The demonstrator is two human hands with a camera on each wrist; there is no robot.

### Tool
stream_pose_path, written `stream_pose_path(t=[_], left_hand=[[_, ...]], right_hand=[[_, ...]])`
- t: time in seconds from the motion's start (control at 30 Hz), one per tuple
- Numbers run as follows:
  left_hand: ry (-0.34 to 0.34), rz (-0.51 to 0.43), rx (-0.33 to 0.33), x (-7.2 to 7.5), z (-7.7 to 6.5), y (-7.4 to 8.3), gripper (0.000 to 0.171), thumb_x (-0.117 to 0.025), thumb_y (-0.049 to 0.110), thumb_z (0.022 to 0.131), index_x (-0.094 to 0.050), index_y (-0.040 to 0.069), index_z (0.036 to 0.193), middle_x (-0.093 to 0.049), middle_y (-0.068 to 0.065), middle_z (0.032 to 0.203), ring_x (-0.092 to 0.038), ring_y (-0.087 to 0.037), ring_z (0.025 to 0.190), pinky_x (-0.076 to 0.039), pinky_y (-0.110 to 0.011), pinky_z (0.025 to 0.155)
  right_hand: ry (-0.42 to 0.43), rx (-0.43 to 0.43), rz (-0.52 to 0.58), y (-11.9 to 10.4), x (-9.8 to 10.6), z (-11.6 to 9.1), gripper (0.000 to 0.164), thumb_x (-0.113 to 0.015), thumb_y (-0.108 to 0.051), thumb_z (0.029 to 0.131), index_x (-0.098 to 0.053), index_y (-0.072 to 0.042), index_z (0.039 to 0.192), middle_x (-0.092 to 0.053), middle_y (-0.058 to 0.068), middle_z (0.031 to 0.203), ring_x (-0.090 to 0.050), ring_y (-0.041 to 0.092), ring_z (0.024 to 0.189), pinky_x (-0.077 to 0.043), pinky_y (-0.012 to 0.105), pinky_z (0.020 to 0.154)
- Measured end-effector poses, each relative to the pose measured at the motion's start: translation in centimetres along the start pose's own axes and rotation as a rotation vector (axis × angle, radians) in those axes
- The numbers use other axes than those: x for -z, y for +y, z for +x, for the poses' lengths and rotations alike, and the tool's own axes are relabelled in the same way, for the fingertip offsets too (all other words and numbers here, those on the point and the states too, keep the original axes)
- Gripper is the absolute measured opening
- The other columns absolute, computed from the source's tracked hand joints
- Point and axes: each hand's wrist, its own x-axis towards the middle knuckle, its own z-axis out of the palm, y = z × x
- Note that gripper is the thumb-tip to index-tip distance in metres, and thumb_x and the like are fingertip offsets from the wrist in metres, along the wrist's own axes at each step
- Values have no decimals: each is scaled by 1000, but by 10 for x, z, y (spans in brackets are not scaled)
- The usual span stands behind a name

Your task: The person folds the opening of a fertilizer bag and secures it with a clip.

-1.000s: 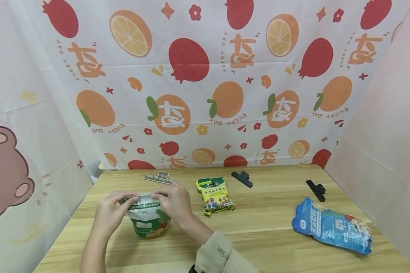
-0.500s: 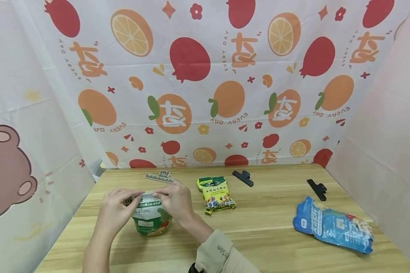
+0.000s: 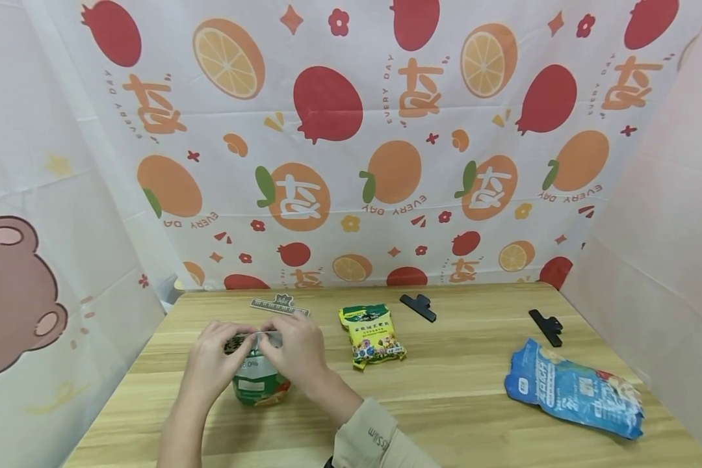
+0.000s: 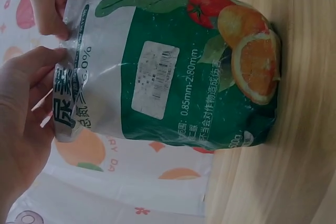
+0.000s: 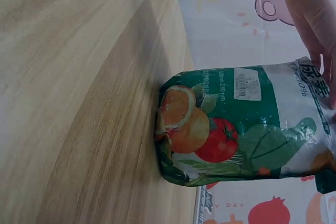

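Left hand (image 3: 215, 354) and right hand (image 3: 299, 348) pinch green bag (image 4: 163, 72) along its top, base on worktop (image 3: 439, 390), which presumably carries the weight.

Bag I grip (image 4: 176, 69): whitish upper band, green body, dark lettering; tomato printed red, cut fruit orange, leaves green. Its label (image 4: 155, 80): white, dark barcode lines. Packet (image 3: 372, 335): yellow, green top, multicoloured flower print low down. Pouch (image 3: 573, 391): blue, white lettering. First clip (image 3: 418, 307): black. Second clip (image 3: 546, 327): black too. Third clip (image 3: 279, 305): black-and-white piano-key pattern. Table (image 3: 444, 370): pale yellow-brown, wood grain. Backdrop (image 3: 342, 182): white, red and orange fruit print. My sleeve (image 3: 365, 435): beige, dark lettering.
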Motion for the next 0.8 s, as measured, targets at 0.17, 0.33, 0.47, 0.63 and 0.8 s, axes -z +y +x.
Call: stream_pose_path(t=[0.17,0.33,0.47,0.63,0.8], left_hand=[[40,-20,5,-3,-1,-1,13,-74,-3,69,-69,3,80,-66,-5,76,-50,-15,73,-36,-22,64],[14,-20,34,-2,-1,3,13,-73,-2,72,-69,4,82,-66,-5,80,-50,-16,75,-38,-26,65],[-30,-10,65,-1,-1,4,15,-73,1,73,-69,7,86,-67,-4,85,-50,-17,78,-39,-33,66],[-66,29,113,-2,1,8,11,-72,10,77,-69,9,87,-66,-5,88,-53,-23,82,-38,-39,66],[-83,46,122,-4,1,12,8,-70,12,79,-67,8,86,-63,-4,87,-53,-25,82,-34,-36,63]], right_hand=[[3,-6,47,0,0,0,4,-71,-17,77,-69,-19,81,-65,-14,79,-47,-1,65,-33,7,60],[-71,-54,111,2,4,-1,4,-69,-15,79,-69,-15,83,-65,-11,80,-51,0,73,-38,7,68],[-94,-128,221,5,8,-3,4,-68,-10,79,-68,-11,83,-63,-8,79,-52,0,77,-40,7,71],[-93,-110,210,6,7,-5,4,-67,-11,81,-66,-11,85,-63,-7,81,-53,3,78,-40,7,71],[-92,-71,185,6,5,-7,4,-64,-9,83,-62,-10,87,-61,-4,83,-53,7,78,-40,9,69]])
